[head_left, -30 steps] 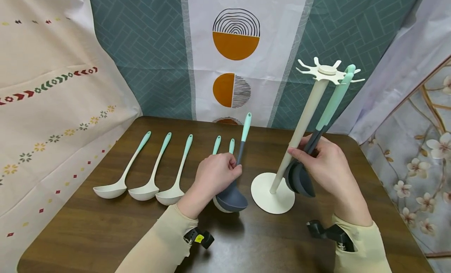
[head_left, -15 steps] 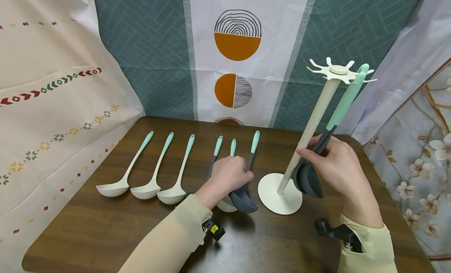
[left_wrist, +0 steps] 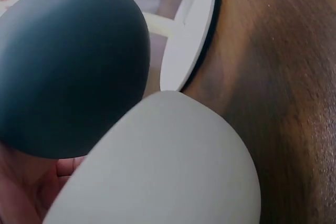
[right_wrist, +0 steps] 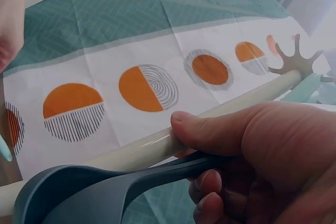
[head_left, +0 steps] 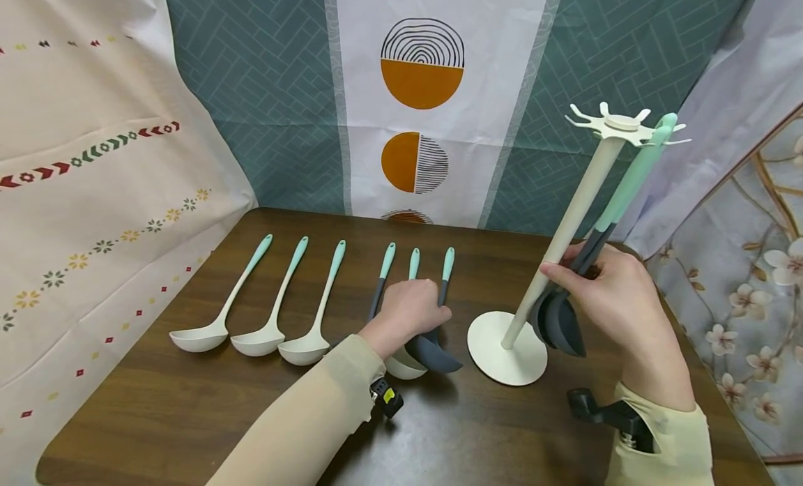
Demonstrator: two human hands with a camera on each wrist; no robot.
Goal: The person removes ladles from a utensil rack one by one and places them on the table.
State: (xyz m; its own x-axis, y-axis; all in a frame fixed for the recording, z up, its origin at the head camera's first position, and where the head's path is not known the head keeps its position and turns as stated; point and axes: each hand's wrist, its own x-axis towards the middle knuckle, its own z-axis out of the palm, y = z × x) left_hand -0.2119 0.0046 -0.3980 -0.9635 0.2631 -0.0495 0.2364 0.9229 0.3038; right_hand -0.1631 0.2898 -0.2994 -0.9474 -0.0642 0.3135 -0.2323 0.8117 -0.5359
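My left hand [head_left: 410, 308] grips a dark grey ladle [head_left: 434, 352] with a mint handle end, low over the table. Its bowl overlaps a white ladle bowl [head_left: 404, 367] beside it. Another dark ladle handle [head_left: 387, 259] shows behind the hand, the rest mostly hidden by hand and sleeve. My right hand [head_left: 605, 298] grips the cream pole of a utensil stand [head_left: 580, 207], thumb along the pole [right_wrist: 152, 148]. Its fingers also reach round the necks of dark ladles [head_left: 558, 322] hanging from the stand's hooks. The pole leans to the right in the head view.
Several white ladles with mint handle ends, one of them the leftmost ladle [head_left: 203, 338], lie in a row on the left of the brown table [head_left: 157, 416]. Patterned cloths [head_left: 270, 102] hang behind and at both sides.
My left hand has lowered the dark ladle, its handle swinging down beside the other ladles. My right hand has shifted the stand to the right, with the hanging ladles.
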